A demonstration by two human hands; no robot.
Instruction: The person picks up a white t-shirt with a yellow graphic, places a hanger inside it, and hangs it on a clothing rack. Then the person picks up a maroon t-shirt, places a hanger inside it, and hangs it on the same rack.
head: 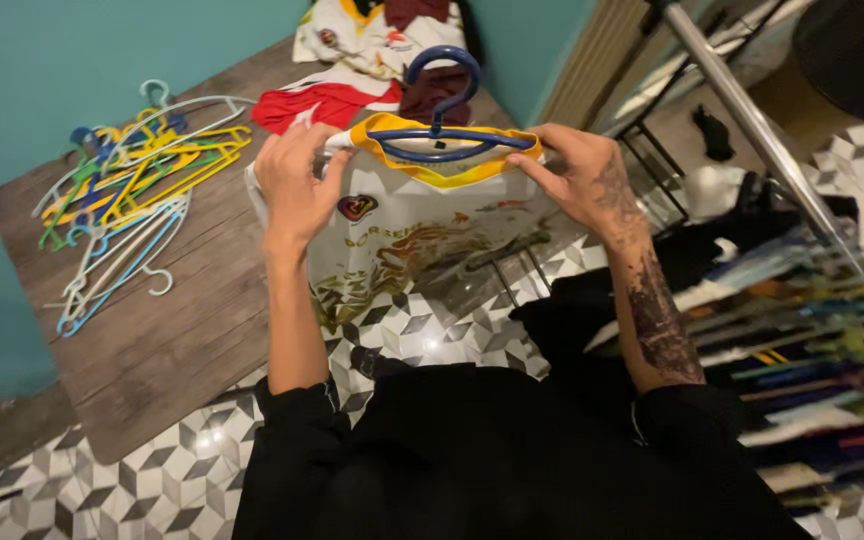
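Blue hanger (439,128) already sits inside white shirt (402,215), pinched closed at both shoulders by left hand (297,185) and right hand (577,175); more garments (352,60) wait at twelve o'clock on the bench (162,340).

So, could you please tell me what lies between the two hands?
In the head view, the blue hanger and the shirt's yellow collar span between the left hand and right hand.

— Are any packages, signs or screens observed?

— None are observed.

— Are any labels or badges noted?

— A small round crest (356,207), dark with yellow and red, is seen printed on the chest of the white shirt (402,240), just beside the left hand (297,185). Two small printed patches, one dark (328,37) and one reddish (399,41), are noted on the white garment (372,35) lying at the far end of the table. Their details cannot be made out.
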